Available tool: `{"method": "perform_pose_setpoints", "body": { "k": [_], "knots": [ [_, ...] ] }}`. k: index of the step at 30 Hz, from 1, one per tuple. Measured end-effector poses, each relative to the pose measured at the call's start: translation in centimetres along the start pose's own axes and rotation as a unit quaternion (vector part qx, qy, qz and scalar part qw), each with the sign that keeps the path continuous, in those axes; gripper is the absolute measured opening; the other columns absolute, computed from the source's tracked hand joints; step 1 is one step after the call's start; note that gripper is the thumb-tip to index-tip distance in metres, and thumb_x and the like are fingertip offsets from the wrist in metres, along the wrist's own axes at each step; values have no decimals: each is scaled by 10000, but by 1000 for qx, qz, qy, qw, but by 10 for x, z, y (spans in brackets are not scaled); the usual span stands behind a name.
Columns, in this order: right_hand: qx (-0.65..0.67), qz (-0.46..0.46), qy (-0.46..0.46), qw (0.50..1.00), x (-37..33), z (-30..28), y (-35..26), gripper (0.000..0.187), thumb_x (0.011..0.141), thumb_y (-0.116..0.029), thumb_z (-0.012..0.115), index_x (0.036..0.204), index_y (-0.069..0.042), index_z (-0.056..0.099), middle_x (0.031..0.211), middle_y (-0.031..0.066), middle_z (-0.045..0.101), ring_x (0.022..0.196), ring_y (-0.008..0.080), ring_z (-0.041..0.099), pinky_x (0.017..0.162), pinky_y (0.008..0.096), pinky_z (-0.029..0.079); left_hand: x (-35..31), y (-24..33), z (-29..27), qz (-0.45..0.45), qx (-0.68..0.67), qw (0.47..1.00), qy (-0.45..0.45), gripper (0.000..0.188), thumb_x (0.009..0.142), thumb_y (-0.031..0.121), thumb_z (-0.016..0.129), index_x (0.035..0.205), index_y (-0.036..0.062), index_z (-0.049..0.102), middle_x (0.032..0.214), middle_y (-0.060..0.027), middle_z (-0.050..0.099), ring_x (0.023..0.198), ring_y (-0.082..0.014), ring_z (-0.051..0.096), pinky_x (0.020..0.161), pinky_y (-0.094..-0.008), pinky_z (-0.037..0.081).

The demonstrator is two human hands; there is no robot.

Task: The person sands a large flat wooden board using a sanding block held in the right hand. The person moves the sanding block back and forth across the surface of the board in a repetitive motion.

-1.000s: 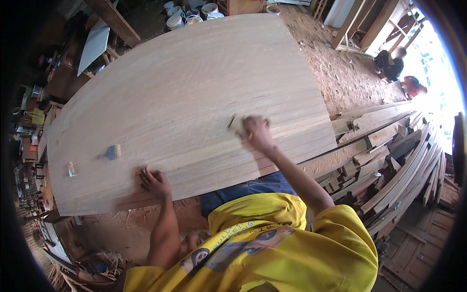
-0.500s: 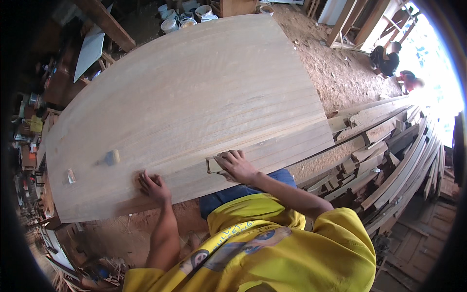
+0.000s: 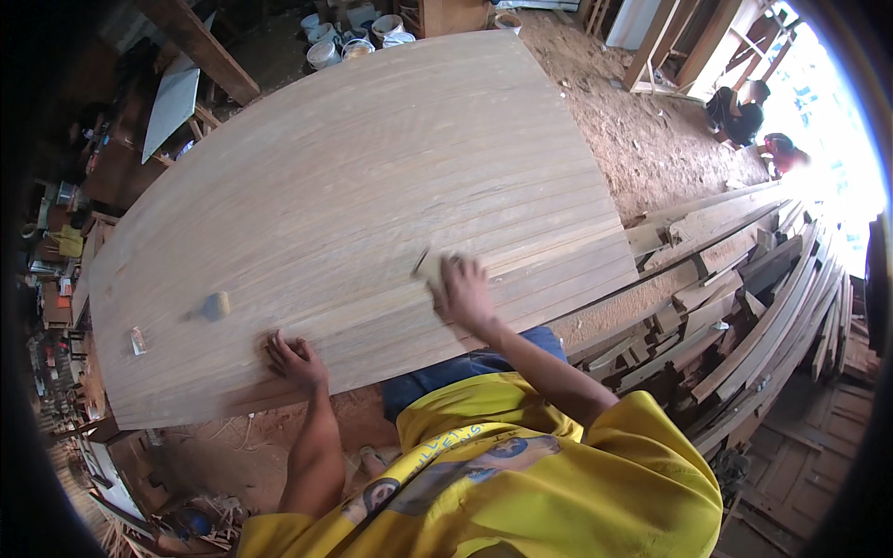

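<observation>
A large pale wooden panel (image 3: 372,186) with parallel plank seams and a curved far edge spreads out in front of me. My right hand (image 3: 468,294), blurred by motion, grips a flat sanding block (image 3: 427,264) on the panel's surface. The block is tan with a dark edge, and my fingers cover part of it. Near the front edge my left hand (image 3: 298,361) rests on the wood with its fingers apart, holding nothing. Left of it lie a stubby yellow-and-blue object (image 3: 216,305) and a small white-and-orange piece (image 3: 139,340).
Stacked timber offcuts (image 3: 716,307) run along the right. Several white buckets (image 3: 324,54) stand beyond the panel's far edge. A wooden post (image 3: 209,51) leans at the far left. Two people (image 3: 738,113) sit low near the bright opening at the far right.
My right hand has moved away from the front edge, slightly rightward, and the sanding block has turned to a steeper angle. The left hand has stayed nearly in place.
</observation>
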State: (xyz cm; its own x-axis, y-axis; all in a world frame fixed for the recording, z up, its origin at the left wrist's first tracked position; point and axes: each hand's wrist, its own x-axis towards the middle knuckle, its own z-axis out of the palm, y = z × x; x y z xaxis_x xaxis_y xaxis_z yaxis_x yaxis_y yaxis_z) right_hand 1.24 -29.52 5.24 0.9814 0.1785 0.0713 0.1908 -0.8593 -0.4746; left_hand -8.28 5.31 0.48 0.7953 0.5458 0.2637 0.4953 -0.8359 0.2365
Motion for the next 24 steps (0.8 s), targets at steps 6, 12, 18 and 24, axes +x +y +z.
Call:
{"method": "perform_pose_setpoints", "body": {
  "k": [6, 12, 18, 24],
  "knots": [
    [-29, -171, -139, 975, -24, -17, 16, 591, 904, -409, 546, 1365, -64, 411, 1247, 164, 482, 1197, 329, 430, 968, 533, 324, -2, 10, -10, -6, 23, 1000, -16, 549, 895, 264, 552, 1396, 161, 352, 1486, -137, 331, 1409, -302, 241, 1118, -541, 168],
    [-36, 269, 223, 936, 79, -60, 94, 561, 865, -394, 590, 1264, -16, 479, 1192, 235, 501, 1120, 381, 458, 891, 551, 364, 2, 6, -5, -2, -1, 1000, 13, 540, 902, 284, 527, 1397, 158, 355, 1487, -144, 327, 1411, -310, 234, 1120, -539, 162],
    [-49, 139, 109, 983, 36, -10, 19, 653, 884, -379, 515, 1314, 93, 380, 1207, 304, 451, 1121, 448, 428, 923, 579, 337, 2, 7, -5, 10, -12, 1000, 8, 537, 904, 265, 526, 1401, 155, 353, 1491, -141, 321, 1411, -311, 229, 1120, -543, 156],
    [15, -230, -148, 962, -33, 0, -26, 555, 905, -363, 529, 1348, -52, 405, 1283, 186, 449, 1234, 347, 390, 998, 592, 276, -3, 9, -13, 5, 4, 1000, -5, 567, 894, 263, 568, 1404, 156, 344, 1486, -138, 329, 1406, -315, 238, 1119, -547, 154]
  ]
}}
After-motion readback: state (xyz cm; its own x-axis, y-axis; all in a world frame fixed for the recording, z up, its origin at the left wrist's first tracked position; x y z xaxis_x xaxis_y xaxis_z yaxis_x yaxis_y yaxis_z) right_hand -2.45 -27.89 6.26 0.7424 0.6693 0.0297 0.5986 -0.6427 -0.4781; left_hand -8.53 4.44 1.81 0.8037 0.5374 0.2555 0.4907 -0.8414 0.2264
